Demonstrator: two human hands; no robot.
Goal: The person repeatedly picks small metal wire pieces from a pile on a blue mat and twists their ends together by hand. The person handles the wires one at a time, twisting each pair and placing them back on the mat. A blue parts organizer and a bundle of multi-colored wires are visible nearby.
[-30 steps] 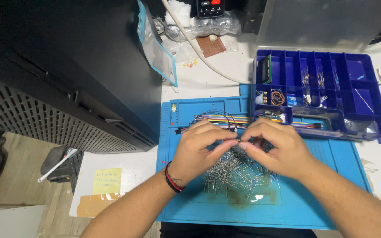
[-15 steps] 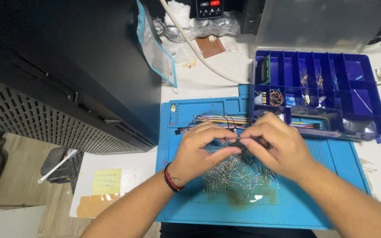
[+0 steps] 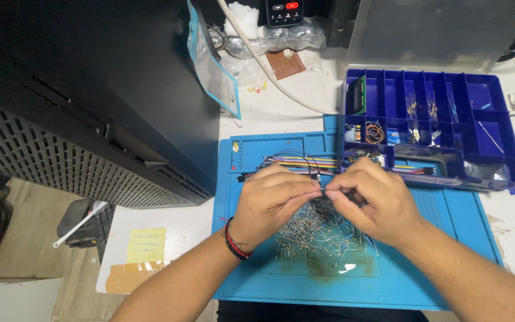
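Note:
My left hand [image 3: 269,203] and my right hand [image 3: 371,200] meet fingertip to fingertip over a blue work mat [image 3: 448,220]. Between the pinched fingers they hold one small component with thin wire legs [image 3: 323,189]. Just below the hands, a loose pile of several similar wire-legged components [image 3: 317,232] lies on the mat. A bundle of coloured jumper wires [image 3: 296,162] rests on the mat just beyond the hands. A red and black band circles my left wrist.
A dark blue compartment organiser [image 3: 448,101] with small parts stands at the right back. A large black case [image 3: 90,101] fills the left. A white cable [image 3: 269,71], a plastic bag [image 3: 213,65], a small brown board [image 3: 285,64] and a yellow note [image 3: 146,244] lie around.
Both hands stay together over the pile; the fingers have shifted slightly on the small component, and the right hand has edged a little to the left.

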